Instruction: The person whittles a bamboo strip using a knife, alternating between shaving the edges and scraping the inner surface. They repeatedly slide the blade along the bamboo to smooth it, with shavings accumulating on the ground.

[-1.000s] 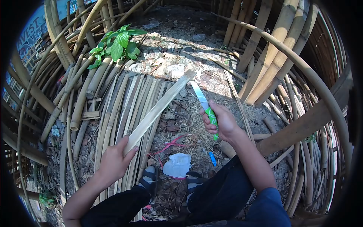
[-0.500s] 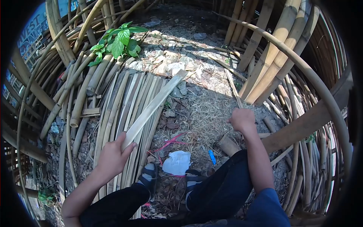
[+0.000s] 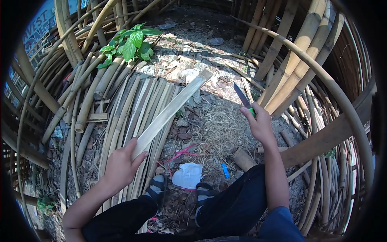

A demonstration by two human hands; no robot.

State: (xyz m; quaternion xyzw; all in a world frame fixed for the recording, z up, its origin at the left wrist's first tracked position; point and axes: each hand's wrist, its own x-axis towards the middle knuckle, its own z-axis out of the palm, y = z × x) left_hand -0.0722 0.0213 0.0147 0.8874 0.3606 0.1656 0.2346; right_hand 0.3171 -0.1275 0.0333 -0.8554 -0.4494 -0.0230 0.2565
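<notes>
My left hand (image 3: pixel 122 166) is closed round the near end of a pale, flat bamboo strip (image 3: pixel 173 111). The strip slants up and away to the right, its far end over the rubble. In my right hand (image 3: pixel 260 123) is a knife (image 3: pixel 242 96) with a dark blade and a bit of green handle showing. The blade points up and to the left, apart from the strip. Below the strip lies a row of split bamboo strips (image 3: pixel 133 109) on the ground. Thin shavings (image 3: pixel 221 125) are scattered between my hands.
Bamboo poles lean at the right (image 3: pixel 298 64), and one curved pole (image 3: pixel 318 60) arches across there. More poles (image 3: pixel 86 105) are stacked at the left near a leafy plant (image 3: pixel 131 44). By my feet are white plastic (image 3: pixel 187 175), pink string (image 3: pixel 181 152), a blue piece (image 3: pixel 225 170) and a bamboo stump (image 3: pixel 244 159).
My right hand has risen slightly and turned, so the knife's blade now shows clearly. The strip's far end has shifted a little up and to the right, still in my left hand.
</notes>
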